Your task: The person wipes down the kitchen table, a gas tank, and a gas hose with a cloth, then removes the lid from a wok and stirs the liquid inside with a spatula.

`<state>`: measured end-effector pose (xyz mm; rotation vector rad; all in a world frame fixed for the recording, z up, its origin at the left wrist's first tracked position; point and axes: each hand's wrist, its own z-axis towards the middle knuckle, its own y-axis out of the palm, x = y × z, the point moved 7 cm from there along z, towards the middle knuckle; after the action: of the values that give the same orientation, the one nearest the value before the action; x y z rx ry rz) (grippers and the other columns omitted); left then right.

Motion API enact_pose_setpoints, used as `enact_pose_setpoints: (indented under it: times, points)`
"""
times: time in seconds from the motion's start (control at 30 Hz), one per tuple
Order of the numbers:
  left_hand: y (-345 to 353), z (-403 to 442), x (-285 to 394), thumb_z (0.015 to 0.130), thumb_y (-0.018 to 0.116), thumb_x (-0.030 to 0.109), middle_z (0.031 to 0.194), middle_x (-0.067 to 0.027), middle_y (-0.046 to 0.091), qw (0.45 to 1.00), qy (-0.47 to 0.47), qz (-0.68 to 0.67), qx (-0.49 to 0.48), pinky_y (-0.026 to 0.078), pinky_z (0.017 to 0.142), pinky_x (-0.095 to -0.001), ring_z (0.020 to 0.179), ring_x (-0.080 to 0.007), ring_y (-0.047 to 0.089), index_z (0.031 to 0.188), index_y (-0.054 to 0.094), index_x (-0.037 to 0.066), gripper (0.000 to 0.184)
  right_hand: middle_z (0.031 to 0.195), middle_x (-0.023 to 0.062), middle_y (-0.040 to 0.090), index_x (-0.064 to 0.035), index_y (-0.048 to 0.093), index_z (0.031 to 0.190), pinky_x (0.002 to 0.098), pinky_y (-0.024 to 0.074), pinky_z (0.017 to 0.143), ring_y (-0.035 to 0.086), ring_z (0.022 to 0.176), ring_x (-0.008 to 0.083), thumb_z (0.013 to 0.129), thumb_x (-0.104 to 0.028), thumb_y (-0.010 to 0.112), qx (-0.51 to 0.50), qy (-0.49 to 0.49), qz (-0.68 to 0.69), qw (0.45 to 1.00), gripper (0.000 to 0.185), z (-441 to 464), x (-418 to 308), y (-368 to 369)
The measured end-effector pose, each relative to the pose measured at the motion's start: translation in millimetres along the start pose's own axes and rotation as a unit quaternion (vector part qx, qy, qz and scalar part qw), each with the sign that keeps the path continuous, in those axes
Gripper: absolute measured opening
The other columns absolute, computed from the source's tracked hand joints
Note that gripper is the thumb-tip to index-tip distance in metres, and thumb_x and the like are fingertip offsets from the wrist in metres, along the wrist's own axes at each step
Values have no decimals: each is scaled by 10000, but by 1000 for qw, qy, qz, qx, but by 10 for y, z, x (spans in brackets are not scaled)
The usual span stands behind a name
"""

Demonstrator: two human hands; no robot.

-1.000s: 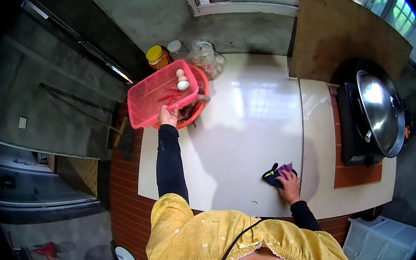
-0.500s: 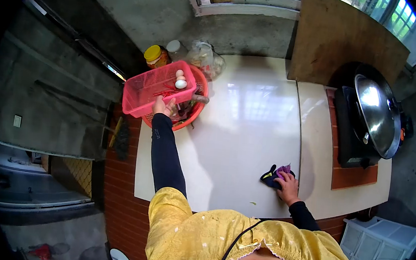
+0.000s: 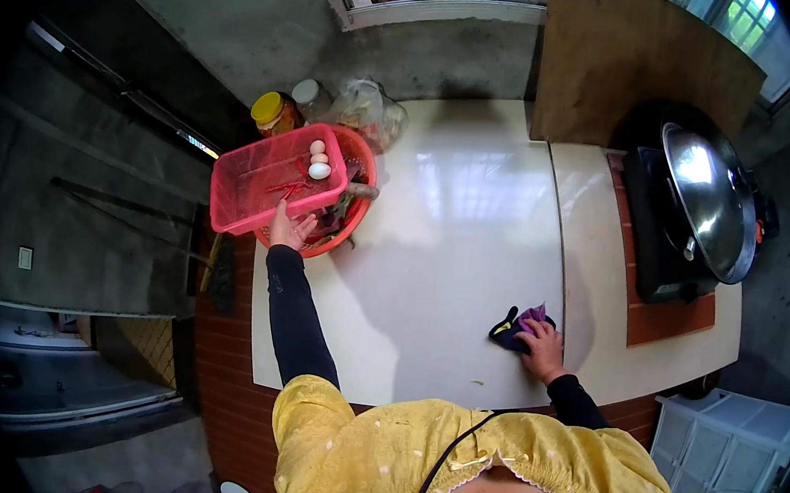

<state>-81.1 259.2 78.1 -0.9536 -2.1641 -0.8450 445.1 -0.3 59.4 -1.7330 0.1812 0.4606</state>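
A pink plastic basket [image 3: 260,181] rests tilted on top of a round orange-red basket [image 3: 357,213] at the table's left. Several eggs [image 3: 319,170] and red chili peppers [image 3: 287,186] lie in the pink one. My left hand [image 3: 291,228] is at its near wall, palm up with the fingers apart; a fingertip seems to touch the wall. On the right, my right hand [image 3: 541,347] is closed on a bunched dark cloth [image 3: 507,331] with purple and yellow parts, pressed to the tabletop.
Jars with a yellow lid [image 3: 267,107] and a white lid [image 3: 306,91] stand behind the baskets, beside a plastic bag [image 3: 366,108]. A wok [image 3: 707,203] leans on a black stove [image 3: 646,222] at right. A green scrap [image 3: 477,382] lies on the white tabletop [image 3: 448,279].
My left hand has loosened at the pink basket's near wall, its fingers now spread. My right hand stays on the cloth. The whole view has shifted slightly.
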Motion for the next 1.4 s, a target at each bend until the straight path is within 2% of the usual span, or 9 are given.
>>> enact_pose_setpoints:
  times: [0.3,0.4,0.47,0.53,0.6,0.67,0.77,1.2,1.4]
  points:
    - [147,-474,-117,890,511,335,1044,-138,519,982,167,78,44,534,650,-342,813,-245,592,1193,426,39,433,1233,4,477,-235,597,1004,434,332,910,396,1154,275,568,-130,723,2,-7,-11,1000,466,10,58,33]
    - [435,-1266,-724,902,496,188,914,-79,631,891,329,310,54,487,731,-278,855,-146,594,1025,571,-23,255,1246,6,471,-238,592,1024,433,329,910,392,1158,278,580,-112,703,-2,-1,-3,1000,475,3,56,36]
    - [476,-1452,-1490,840,548,102,989,-153,629,763,446,467,-18,456,862,-329,948,-262,602,1025,590,-28,231,1266,4,461,-235,584,1054,440,318,908,393,1166,268,599,-98,693,28,50,37,998,488,46,136,76]
    - [647,-1440,-1896,819,577,161,1169,-189,537,696,440,559,-98,378,961,-416,1123,-316,494,1135,536,-18,366,1319,71,402,-209,536,1143,472,308,918,355,1196,299,631,-76,663,112,151,78,979,544,173,243,118]
    - [616,-1245,-2017,826,566,255,1349,-192,357,609,368,700,58,253,1033,-487,1277,-326,307,1247,435,-13,516,1336,90,379,-199,510,1177,499,306,923,344,1204,316,675,-89,648,163,230,67,957,532,474,297,135]
    - [535,-903,-2060,835,538,344,1426,-191,207,659,288,689,94,148,1056,-538,1332,-338,173,1311,337,-20,632,1350,108,359,-195,489,1214,534,313,920,334,1214,330,749,-164,644,172,289,50,940,491,932,326,136]
    - [641,-778,-1996,825,529,347,1433,-193,205,574,305,743,160,89,1062,-553,1349,-320,146,1319,313,-34,660,1358,128,331,-200,476,1240,563,319,897,316,1232,329,752,-216,658,152,284,-14,947,521,1758,357,84]
    - [709,-695,-1927,788,547,301,1440,-188,198,596,267,742,151,75,1068,-534,1348,-318,150,1334,271,-31,696,1287,225,408,-101,572,1088,507,366,723,414,1120,337,859,-223,393,309,306,-234,869,315,5086,528,-592]
    - [711,-644,-1931,777,540,282,1433,-213,200,604,257,742,138,68,1067,-537,1341,-349,155,1333,270,-39,696,1163,138,523,-122,593,1063,470,408,731,489,1070,293,881,-228,394,305,405,-82,858,290,5656,1200,-650]
